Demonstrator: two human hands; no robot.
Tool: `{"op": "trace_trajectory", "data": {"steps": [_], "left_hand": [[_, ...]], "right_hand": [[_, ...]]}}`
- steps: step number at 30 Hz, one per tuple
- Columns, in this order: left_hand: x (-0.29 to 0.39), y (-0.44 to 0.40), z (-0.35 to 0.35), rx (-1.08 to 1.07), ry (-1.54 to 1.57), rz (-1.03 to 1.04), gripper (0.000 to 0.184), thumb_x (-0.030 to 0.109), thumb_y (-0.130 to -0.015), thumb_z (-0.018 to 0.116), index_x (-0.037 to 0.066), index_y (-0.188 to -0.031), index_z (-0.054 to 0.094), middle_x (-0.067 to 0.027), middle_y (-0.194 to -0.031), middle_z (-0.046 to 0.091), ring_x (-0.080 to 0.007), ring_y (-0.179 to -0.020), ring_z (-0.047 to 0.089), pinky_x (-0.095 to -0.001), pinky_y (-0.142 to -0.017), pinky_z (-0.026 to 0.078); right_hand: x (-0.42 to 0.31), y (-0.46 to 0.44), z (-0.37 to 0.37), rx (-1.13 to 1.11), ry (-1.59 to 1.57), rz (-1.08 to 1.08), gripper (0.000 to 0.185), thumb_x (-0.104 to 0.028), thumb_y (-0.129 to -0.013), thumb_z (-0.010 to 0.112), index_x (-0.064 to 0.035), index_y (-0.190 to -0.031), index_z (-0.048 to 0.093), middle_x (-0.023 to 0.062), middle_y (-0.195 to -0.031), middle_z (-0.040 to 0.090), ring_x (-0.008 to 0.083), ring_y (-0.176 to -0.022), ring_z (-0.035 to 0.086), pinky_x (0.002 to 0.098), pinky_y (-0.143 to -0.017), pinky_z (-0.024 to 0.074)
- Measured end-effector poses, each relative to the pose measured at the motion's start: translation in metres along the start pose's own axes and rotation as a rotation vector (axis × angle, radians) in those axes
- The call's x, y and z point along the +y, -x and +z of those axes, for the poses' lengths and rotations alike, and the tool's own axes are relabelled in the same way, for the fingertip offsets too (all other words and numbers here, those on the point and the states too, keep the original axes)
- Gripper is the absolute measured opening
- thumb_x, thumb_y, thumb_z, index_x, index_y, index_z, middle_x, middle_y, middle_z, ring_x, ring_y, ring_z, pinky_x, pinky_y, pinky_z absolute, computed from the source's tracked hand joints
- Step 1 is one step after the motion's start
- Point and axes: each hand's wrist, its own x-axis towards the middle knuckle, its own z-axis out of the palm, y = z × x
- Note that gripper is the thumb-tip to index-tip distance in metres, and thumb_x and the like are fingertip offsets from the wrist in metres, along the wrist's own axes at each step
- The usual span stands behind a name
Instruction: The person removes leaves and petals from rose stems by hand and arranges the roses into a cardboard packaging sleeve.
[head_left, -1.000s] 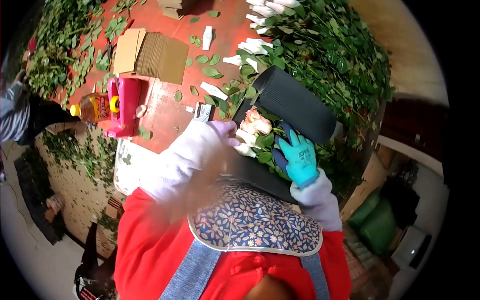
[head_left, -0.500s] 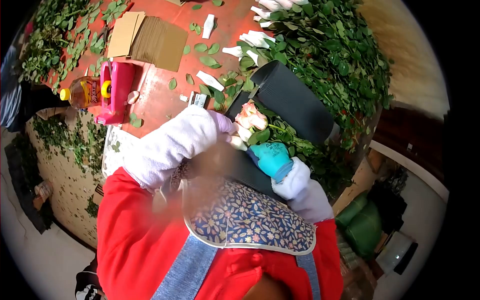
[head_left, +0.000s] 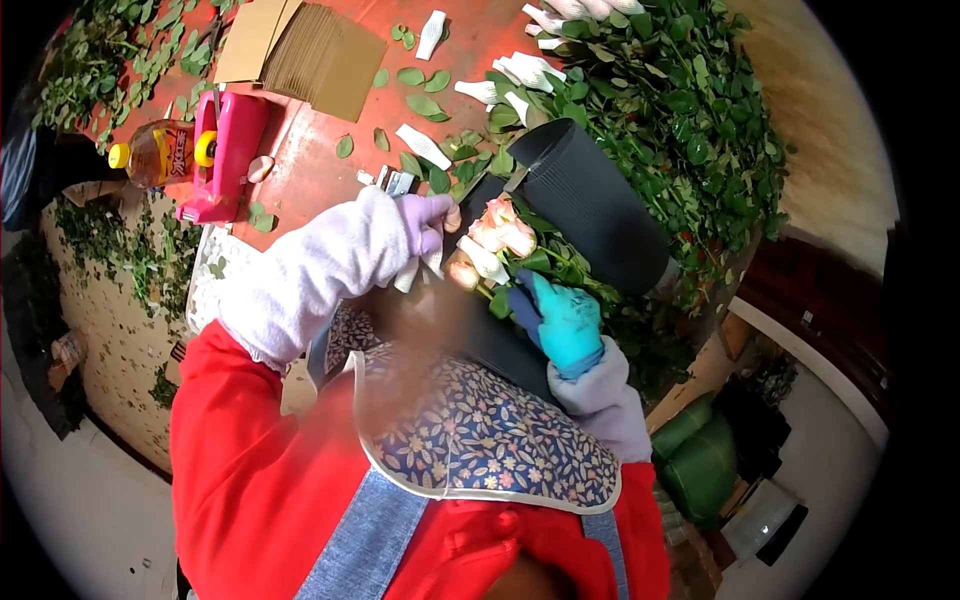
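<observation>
My left hand [head_left: 428,225], in a lilac glove with bare fingertips, is closed on a white mesh sleeve [head_left: 405,274] that hangs below the fingers. Just right of it lie pink-edged cream roses [head_left: 503,228], and a white sleeve [head_left: 484,260] covers a bud among them. A peach rose bud [head_left: 461,275] sits below, uncovered. My right hand [head_left: 562,322], in a teal glove with dark blue fingertips, pinches at the leafy rose stems beneath the blooms; its fingertips are partly hidden. A black corrugated sheet [head_left: 592,205] curves up behind the roses.
Loose white sleeves [head_left: 423,146] and leaves lie on the red table [head_left: 310,165]. Cardboard pieces [head_left: 325,65], a pink tape dispenser [head_left: 228,160] and a bottle [head_left: 162,153] stand at left. A large pile of leafy stems [head_left: 680,130] fills the right side.
My left hand has drawn up and left from the roses, with a white sleeve below its fingers. My right hand has shifted slightly down and right, uncovering more blooms. The view has tilted slightly.
</observation>
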Motion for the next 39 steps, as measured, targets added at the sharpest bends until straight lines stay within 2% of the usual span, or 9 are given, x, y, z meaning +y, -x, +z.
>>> {"op": "trace_trajectory", "data": {"steps": [3,7,14,17,20,22,25,31,39], "left_hand": [[0.008,-0.010,0.016,-0.038,-0.013,-0.055,0.034,0.025,-0.085,0.071,0.000,-0.099,0.053,-0.0079,-0.076,0.066,-0.0159,-0.057,0.064,-0.0283,-0.054,0.051],[-0.001,-0.037,0.025,-0.080,-0.098,-0.096,0.028,0.022,-0.087,0.069,0.000,-0.093,0.054,-0.0073,-0.075,0.067,-0.0153,-0.060,0.066,-0.0271,-0.052,0.052],[-0.007,-0.023,0.021,-0.042,0.004,-0.004,0.019,0.019,-0.089,0.066,0.004,-0.083,0.056,-0.0030,-0.070,0.064,-0.0127,-0.057,0.063,-0.0269,-0.052,0.051],[-0.025,-0.016,0.011,0.156,-0.184,0.107,0.014,0.018,-0.090,0.065,0.008,-0.083,0.057,-0.0025,-0.065,0.060,-0.0122,-0.054,0.060,-0.0269,-0.051,0.049],[-0.025,0.027,-0.030,0.310,0.151,-0.084,0.017,0.022,-0.090,0.063,0.006,-0.091,0.058,-0.0045,-0.064,0.059,-0.0152,-0.052,0.057,-0.0293,-0.047,0.046],[-0.064,0.073,-0.056,0.392,-0.025,0.119,0.018,0.023,-0.089,0.066,0.007,-0.091,0.059,-0.0024,-0.064,0.056,-0.0134,-0.055,0.057,-0.0299,-0.047,0.046],[-0.172,0.154,-0.090,0.294,-0.612,-0.087,0.020,0.026,-0.090,0.063,0.006,-0.095,0.060,-0.0076,-0.074,0.063,-0.0205,-0.067,0.063,-0.0347,-0.058,0.050],[-0.232,0.203,-0.065,0.193,-0.951,-0.747,0.021,0.025,-0.090,0.062,0.006,-0.098,0.060,-0.0103,-0.079,0.064,-0.0251,-0.073,0.064,-0.0371,-0.063,0.051],[-0.061,0.089,-0.008,0.197,-0.859,-0.075,0.022,0.024,-0.090,0.060,0.006,-0.102,0.061,-0.0138,-0.086,0.067,-0.0313,-0.081,0.065,-0.0402,-0.070,0.052]], "right_hand": [[0.000,0.000,0.018,-0.190,0.114,0.040,0.022,-0.028,-0.085,0.067,-0.0107,-0.100,0.066,0.0094,-0.062,0.061,0.0293,-0.055,0.060,0.0409,-0.051,0.0455],[0.007,-0.006,0.038,-0.064,0.050,-0.048,0.023,-0.035,-0.091,0.055,-0.0119,-0.086,0.058,0.0097,-0.058,0.059,0.0295,-0.053,0.059,0.0440,-0.049,0.0438],[0.011,-0.003,0.047,-0.126,0.002,-0.015,0.017,-0.028,-0.089,0.061,-0.0119,-0.084,0.062,0.0104,-0.060,0.058,0.0296,-0.053,0.057,0.0432,-0.048,0.0433],[0.005,-0.006,0.044,-0.173,0.071,0.021,0.016,-0.027,-0.088,0.061,-0.0125,-0.081,0.060,0.0104,-0.061,0.058,0.0295,-0.055,0.058,0.0437,-0.050,0.0430],[0.010,-0.001,0.048,-0.167,0.007,0.021,0.015,-0.027,-0.088,0.062,-0.0128,-0.082,0.060,0.0101,-0.062,0.058,0.0292,-0.056,0.058,0.0434,-0.051,0.0431],[0.011,-0.001,0.047,-0.172,0.016,0.018,0.015,-0.027,-0.088,0.062,-0.0129,-0.082,0.060,0.0099,-0.062,0.058,0.0292,-0.056,0.058,0.0434,-0.050,0.0430],[0.014,0.001,0.050,-0.136,0.045,-0.016,0.016,-0.026,-0.088,0.062,-0.0131,-0.078,0.059,0.0091,-0.059,0.057,0.0287,-0.053,0.057,0.0430,-0.049,0.0426],[0.007,-0.007,0.033,-0.104,0.080,-0.055,0.014,-0.023,-0.084,0.066,-0.0098,-0.087,0.064,0.0092,-0.062,0.059,0.0287,-0.053,0.058,0.0410,-0.048,0.0441],[-0.013,-0.010,0.015,-0.262,-0.056,-0.082,0.021,-0.017,-0.086,0.064,-0.0073,-0.104,0.067,0.0132,-0.078,0.068,0.0308,-0.069,0.065,0.0404,-0.061,0.0506]]}}
